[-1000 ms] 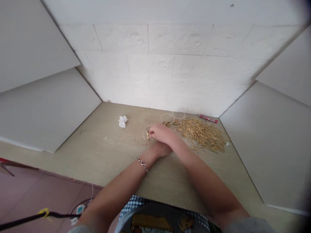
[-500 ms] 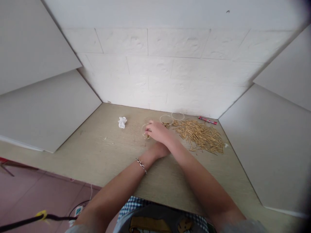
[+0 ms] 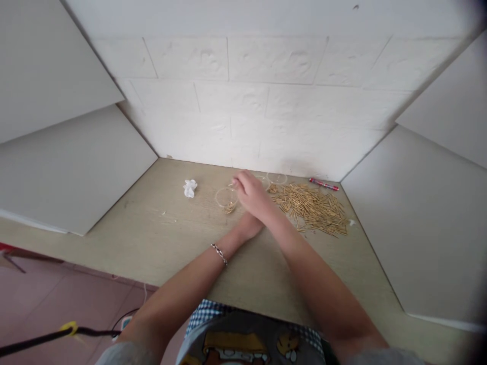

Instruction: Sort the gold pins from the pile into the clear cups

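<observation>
A: In the foreground, above the wooden table (image 3: 140, 238), what did the arms' pose put at risk?

B: The left forearm (image 3: 186, 276), wearing a chain bracelet (image 3: 219, 254), reached forward and rightward; the right forearm (image 3: 308, 263) slanted leftward, its wrist crossing above the left hand (image 3: 249, 226). By judgement, a shift of either arm could have jolted the other.

A: And the left grip?

B: It could not be told; the fingers were hidden beneath the crossing wrist.

A: Where, just beyond, were the gold pieces?

B: A cluster of gold pieces (image 3: 229, 207) lay at the near side of a clear dish (image 3: 222, 196), apparently inside it. To their right spread a loose heap of gold rods (image 3: 314, 209), which a sideways sweep of the forearm could have scattered.

A: And the right grip?

B: The right hand (image 3: 249, 191), bent at the knuckles by the dish's far right side, had its fingertips together, seemingly on a small gold piece (image 3: 231, 184). Being thin, that could have slipped from a loose pinch; a knuckle catching the rim might have tipped the dish.

A: Farthest back?

B: A second dish (image 3: 264, 181), partly hidden by that hand, and a third dish (image 3: 277, 178) stood near the wall (image 3: 171, 126).
</observation>
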The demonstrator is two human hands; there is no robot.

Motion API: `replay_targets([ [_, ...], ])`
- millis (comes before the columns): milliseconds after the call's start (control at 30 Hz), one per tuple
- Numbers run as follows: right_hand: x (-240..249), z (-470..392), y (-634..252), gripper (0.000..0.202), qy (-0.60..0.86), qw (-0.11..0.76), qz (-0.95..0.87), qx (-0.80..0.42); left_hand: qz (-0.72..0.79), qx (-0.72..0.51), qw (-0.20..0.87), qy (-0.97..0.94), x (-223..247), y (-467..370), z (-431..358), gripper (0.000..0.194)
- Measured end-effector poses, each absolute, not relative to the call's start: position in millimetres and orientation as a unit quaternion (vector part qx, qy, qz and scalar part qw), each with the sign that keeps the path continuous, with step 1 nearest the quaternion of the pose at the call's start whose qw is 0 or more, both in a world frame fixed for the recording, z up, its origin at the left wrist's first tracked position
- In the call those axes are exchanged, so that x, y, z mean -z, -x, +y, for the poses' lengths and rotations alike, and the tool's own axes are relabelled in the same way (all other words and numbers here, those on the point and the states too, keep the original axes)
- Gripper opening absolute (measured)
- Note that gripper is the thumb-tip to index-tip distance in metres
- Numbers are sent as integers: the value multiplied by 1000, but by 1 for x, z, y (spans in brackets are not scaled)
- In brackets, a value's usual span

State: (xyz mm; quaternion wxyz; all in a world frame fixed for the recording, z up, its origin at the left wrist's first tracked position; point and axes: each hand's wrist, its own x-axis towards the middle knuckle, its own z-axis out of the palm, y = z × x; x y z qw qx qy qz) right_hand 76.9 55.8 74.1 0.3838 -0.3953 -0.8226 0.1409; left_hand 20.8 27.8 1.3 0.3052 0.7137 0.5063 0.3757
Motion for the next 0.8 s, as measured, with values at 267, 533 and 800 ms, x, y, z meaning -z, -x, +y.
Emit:
replay_targets([
  [267, -47, 39, -141, 33, 524, 459, -677, -240, 504, -384, 365, -682, -4, -23, 33, 47],
  [533, -21, 36, -153, 34, 554, 403, -674, -277, 472, -463, 337, -670, -8, -25, 30, 23],
  [800, -20, 34, -152, 30, 563, 388, -701, -201, 482, -482, 305, -666, -3, -24, 36, 17],
])
